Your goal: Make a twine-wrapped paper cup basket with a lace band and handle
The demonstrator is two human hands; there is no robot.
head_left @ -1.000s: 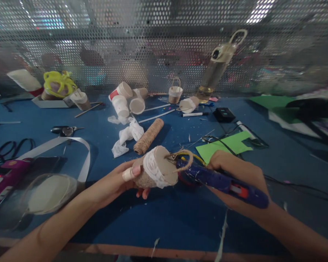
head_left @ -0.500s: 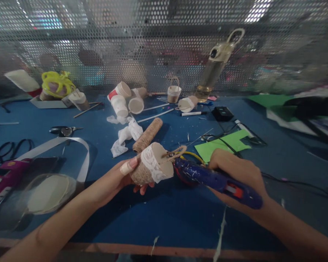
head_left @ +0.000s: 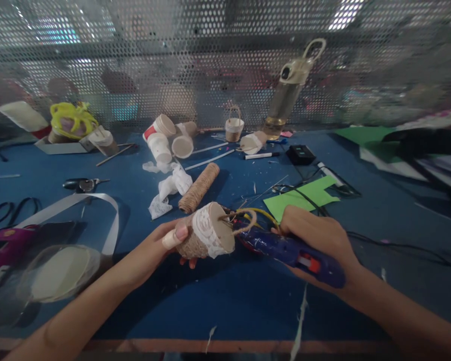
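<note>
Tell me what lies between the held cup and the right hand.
The twine loop, a thin yellow strip and the front of the blue glue gun lie there, in the head view.

overall illumination is dim and cool, with the strongest glare at the upper right of the perforated panel (head_left: pixel 210 75) and lesser streaks and a bluish glow at its upper left. a soft-edged, dark shadow lies on the worktop (head_left: pixel 244 301) below the cup (head_left: pixel 205 233). definition is moderate; shapes behind the panel are out of focus, wide-angle distortion stretches the side edges, and the black item (head_left: pixel 421 136) at right is blurred.
</note>
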